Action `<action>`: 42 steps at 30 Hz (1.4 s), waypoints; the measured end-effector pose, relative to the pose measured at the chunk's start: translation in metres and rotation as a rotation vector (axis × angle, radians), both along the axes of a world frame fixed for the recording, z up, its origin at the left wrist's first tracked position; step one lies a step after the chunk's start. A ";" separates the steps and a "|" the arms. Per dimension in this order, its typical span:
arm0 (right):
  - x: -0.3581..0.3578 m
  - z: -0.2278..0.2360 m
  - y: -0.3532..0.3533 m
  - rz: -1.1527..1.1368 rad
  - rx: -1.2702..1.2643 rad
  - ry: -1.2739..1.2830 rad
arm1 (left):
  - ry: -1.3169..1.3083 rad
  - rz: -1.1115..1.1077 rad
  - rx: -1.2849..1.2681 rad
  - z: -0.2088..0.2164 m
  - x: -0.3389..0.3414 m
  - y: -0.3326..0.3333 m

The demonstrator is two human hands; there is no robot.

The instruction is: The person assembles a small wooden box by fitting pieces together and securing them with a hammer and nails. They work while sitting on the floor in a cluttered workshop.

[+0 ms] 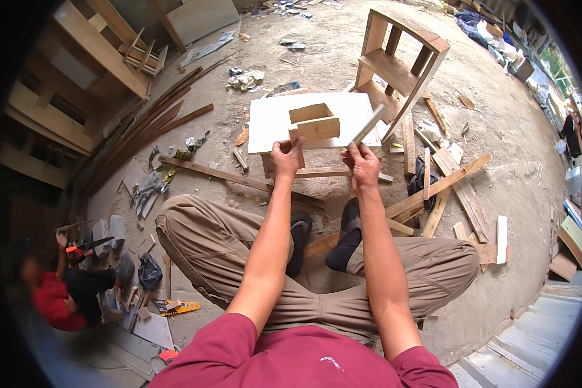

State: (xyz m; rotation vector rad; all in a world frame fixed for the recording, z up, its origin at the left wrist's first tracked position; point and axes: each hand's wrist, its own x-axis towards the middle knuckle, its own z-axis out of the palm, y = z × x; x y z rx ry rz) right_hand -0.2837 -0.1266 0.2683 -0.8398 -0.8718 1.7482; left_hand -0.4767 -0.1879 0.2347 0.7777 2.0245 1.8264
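A small open-topped wooden box (319, 129) rests on a low white-topped table (268, 123) in front of me. My left hand (286, 160) is closed on a short wooden piece (295, 133) at the box's near left corner; I cannot tell whether the two are joined. To the right of the box, my right hand (362, 165) grips a narrow pale wooden strip (370, 125), which slants up and away to the right over the table's edge. Fingers partly hide the lower ends of both pieces.
An upright wooden shelf frame (394, 71) stands beyond the table on the right. Loose boards (443, 184) lie beside my right knee, and a long plank (220, 173) crosses the ground at left. A person in red (52, 301) sits far left near a yellow-handled saw (178, 307).
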 end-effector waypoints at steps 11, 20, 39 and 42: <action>-0.017 0.023 -0.025 0.274 0.301 -0.270 | -0.600 -0.196 0.175 0.056 0.005 0.003; -0.018 0.006 -0.021 0.367 0.294 -0.291 | -0.688 -0.166 0.238 0.061 0.013 -0.003; -0.010 0.015 -0.024 0.366 0.262 -0.253 | -0.689 0.021 0.149 0.065 0.034 -0.003; -0.009 0.015 -0.025 0.369 0.249 -0.213 | -0.835 -0.103 0.157 0.070 0.034 -0.008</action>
